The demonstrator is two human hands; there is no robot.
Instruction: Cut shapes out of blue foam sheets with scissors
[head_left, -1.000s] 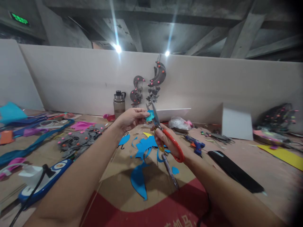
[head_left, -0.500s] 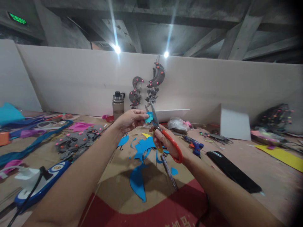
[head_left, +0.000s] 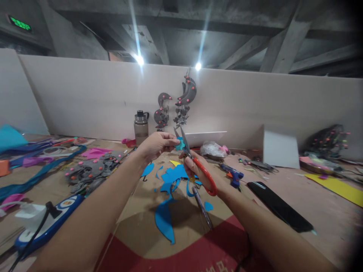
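Between its thumb and fingers, my left hand (head_left: 160,144) pinches a small blue cut-out piece (head_left: 179,144). My right hand (head_left: 195,166) is closed round the red handles of a pair of scissors (head_left: 204,175). The blades are parted and point up and away, right beside the small blue piece. Under the hands, blue scraps (head_left: 174,173) lie on the cardboard (head_left: 138,234), with a crescent-shaped blue cut-out (head_left: 164,221) nearer to me. A pen (head_left: 202,207) and a small blue heart (head_left: 208,206) rest to the right of these.
A black phone (head_left: 279,206) and a blue glue gun (head_left: 231,174) lie at right. Grey felt pieces (head_left: 93,170) and a blue-and-white power strip (head_left: 48,226) are at left. A bottle (head_left: 141,126) stands by the white partition (head_left: 85,98), where grey moon ornaments (head_left: 187,92) hang.
The small blue piece has been turned a little in my left hand and shows a different outline. The scissors have shifted slightly left, their blades still apart.
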